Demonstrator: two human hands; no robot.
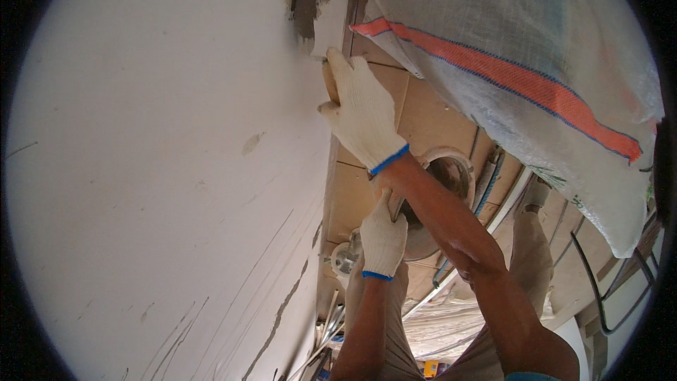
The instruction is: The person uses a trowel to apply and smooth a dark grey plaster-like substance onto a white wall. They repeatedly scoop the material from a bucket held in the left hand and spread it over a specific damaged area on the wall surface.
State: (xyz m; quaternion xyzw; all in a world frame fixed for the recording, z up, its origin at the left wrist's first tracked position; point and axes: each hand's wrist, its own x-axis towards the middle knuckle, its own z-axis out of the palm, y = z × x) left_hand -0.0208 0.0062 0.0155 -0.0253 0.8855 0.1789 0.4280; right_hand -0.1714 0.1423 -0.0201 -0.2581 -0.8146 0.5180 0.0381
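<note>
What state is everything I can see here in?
Right hand: gloved, closed around a handle
Wooden handle: held beside the wall
Left hand: gloved, fingers curled, hold unclear
Wall: scratched, stained
Grey patch: rough-edged
Crack-like line: dark, jagged
Bucket: open-topped, partly hidden
Sack: creased, its opening out of view

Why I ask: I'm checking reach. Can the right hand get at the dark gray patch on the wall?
Probably yes: the right hand, gripping a tool, is just below the dark gray patch in this view, and nothing visible blocks the way; the sack is off to the right.
</note>
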